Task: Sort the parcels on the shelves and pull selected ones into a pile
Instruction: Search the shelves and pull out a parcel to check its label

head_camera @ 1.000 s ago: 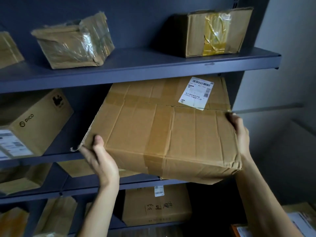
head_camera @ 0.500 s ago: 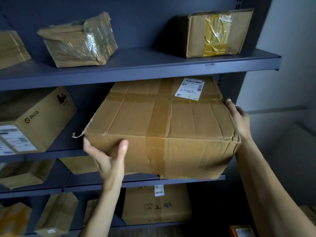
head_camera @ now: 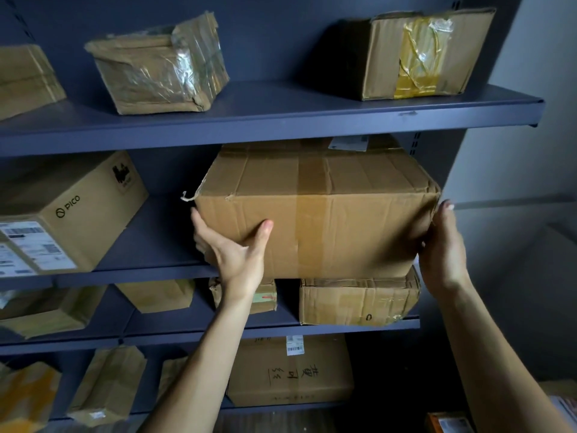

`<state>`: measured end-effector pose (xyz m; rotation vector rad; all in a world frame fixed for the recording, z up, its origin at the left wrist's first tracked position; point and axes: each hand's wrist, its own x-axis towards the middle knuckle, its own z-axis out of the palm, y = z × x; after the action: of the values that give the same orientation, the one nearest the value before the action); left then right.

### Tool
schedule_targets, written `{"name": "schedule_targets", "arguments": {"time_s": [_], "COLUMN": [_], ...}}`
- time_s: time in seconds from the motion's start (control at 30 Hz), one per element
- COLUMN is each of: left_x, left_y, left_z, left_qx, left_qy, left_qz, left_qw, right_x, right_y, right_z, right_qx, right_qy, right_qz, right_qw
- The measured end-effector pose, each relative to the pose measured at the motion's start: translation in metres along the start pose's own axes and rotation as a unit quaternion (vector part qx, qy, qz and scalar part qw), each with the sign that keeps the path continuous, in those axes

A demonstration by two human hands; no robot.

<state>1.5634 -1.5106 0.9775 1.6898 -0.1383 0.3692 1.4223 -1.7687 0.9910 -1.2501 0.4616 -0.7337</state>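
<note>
A large taped cardboard parcel (head_camera: 321, 207) sits level on the second shelf (head_camera: 150, 242) of the dark blue rack, its front face toward me and its white label (head_camera: 348, 142) mostly hidden under the shelf above. My left hand (head_camera: 234, 248) grips its lower left front corner, thumb on the front face and fingers underneath. My right hand (head_camera: 443, 245) presses flat against its right side.
The top shelf (head_camera: 271, 120) carries a plastic-wrapped parcel (head_camera: 159, 64) and a yellow-taped box (head_camera: 415, 54). A PICO box (head_camera: 62, 214) stands left of the large parcel. Several smaller cartons fill the lower shelves. A grey wall (head_camera: 515, 167) lies to the right.
The large parcel went from tilted and pulled out to level and further back on the shelf. My left hand shifted from its left edge to under its front corner.
</note>
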Motion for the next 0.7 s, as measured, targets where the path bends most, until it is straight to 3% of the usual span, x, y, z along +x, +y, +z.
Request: {"name": "schedule_targets", "arguments": {"time_s": [0.17, 0.3, 0.6, 0.7], "left_x": [0.027, 0.040, 0.050, 0.052], "left_y": [-0.006, -0.012, -0.025, -0.036], "left_z": [0.014, 0.018, 0.025, 0.014], "left_qx": [0.022, 0.039, 0.022, 0.030], "left_qy": [-0.024, -0.025, -0.053, -0.099], "left_qz": [0.010, 0.013, -0.007, -0.016], "left_qw": [0.999, 0.999, 0.998, 0.995], "right_x": [0.009, 0.015, 0.019, 0.002], "right_y": [0.027, 0.034, 0.036, 0.055], "right_z": [0.002, 0.013, 0.031, 0.039], "right_qx": [-0.156, -0.226, -0.286, -0.284], "right_qy": [0.023, 0.073, 0.173, 0.168], "right_qz": [-0.029, 0.005, 0.039, 0.061], "right_qw": [0.987, 0.971, 0.942, 0.942]}}
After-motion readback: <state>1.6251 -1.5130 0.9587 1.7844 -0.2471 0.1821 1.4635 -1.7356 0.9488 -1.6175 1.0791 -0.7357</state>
